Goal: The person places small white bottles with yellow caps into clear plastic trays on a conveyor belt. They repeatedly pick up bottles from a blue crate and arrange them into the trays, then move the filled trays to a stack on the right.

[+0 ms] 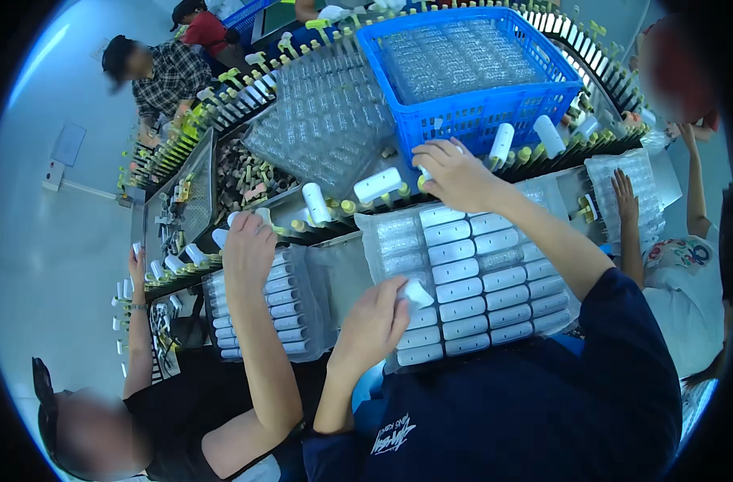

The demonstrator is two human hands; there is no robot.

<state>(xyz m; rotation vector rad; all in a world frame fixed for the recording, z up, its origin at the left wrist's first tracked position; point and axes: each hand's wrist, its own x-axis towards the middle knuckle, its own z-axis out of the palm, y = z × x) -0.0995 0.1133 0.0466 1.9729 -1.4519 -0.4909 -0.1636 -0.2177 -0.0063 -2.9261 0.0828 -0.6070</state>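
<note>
My left hand (369, 331) is closed on a small white plastic casing (415, 294), held over the left edge of a clear plastic tray (392, 243). Rows of white, rounded casings (464, 309) fill most of that tray, while its upper left pockets hold none. Stretched out over the conveyor, my right hand (463, 177) has its fingers curled round another white casing (425, 171), which they mostly cover. Close by that hand, white casings (502, 143) sit on yellow-green pegs along the belt. A casing (377, 185) lies tilted just left of it.
A blue crate (483, 112) of clear trays stands beyond the conveyor, with stacked clear trays (322, 112) at its left. A bin of small parts (250, 181) lies farther left. At my left, a co-worker's arm (258, 321) reaches over another filled tray (282, 309); another co-worker's hand (625, 197) is at right.
</note>
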